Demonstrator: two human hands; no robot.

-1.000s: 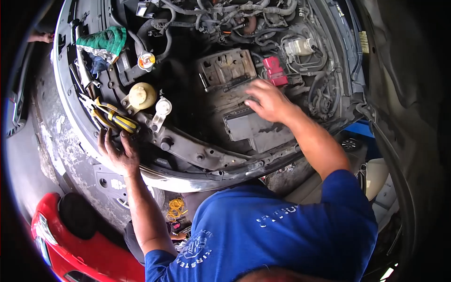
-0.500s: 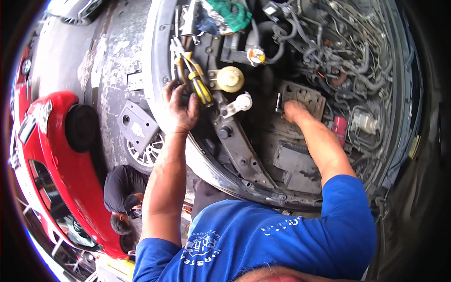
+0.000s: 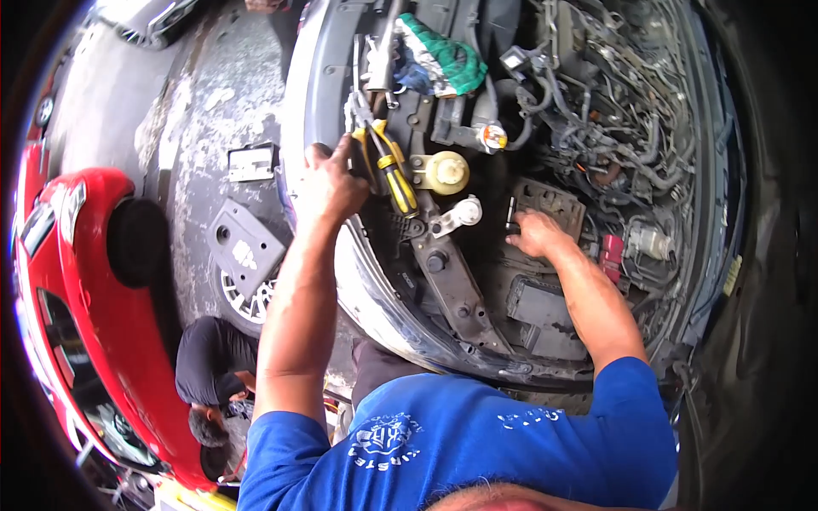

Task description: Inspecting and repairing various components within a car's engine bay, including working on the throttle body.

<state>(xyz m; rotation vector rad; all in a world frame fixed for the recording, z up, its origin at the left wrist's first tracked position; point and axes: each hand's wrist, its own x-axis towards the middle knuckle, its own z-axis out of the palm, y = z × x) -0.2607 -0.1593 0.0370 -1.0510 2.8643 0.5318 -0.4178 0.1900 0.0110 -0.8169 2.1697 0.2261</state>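
My left hand [image 3: 335, 183] is at the car's front edge with its fingers apart, the index finger stretched toward yellow-handled pliers [image 3: 361, 140]. Just right of it lies a screwdriver [image 3: 397, 183] with a yellow and black handle. Down in the engine bay, my right hand [image 3: 538, 233] is closed at the fingertips around the dark lower end of a slim, shiny metal tool [image 3: 511, 210]. That hand is over the near left corner of a dirty metal tray [image 3: 554, 200]. Its fingers partly hide the tool's end, and its exact kind is unclear.
A cream reservoir cap [image 3: 447, 173] and a white filler neck [image 3: 461, 215] stand between my hands. A green cloth [image 3: 456, 60] lies farther up. Hoses and wiring [image 3: 630, 128] crowd the right. At the left, another person [image 3: 213, 366] bends beside a wheel [image 3: 241, 298] and a red car [image 3: 94, 315].
My left hand has shifted from resting with spread fingers to pointing its index finger near the pliers. My right hand stays at the metal tool, its wrist slightly turned. The whole view has shifted.
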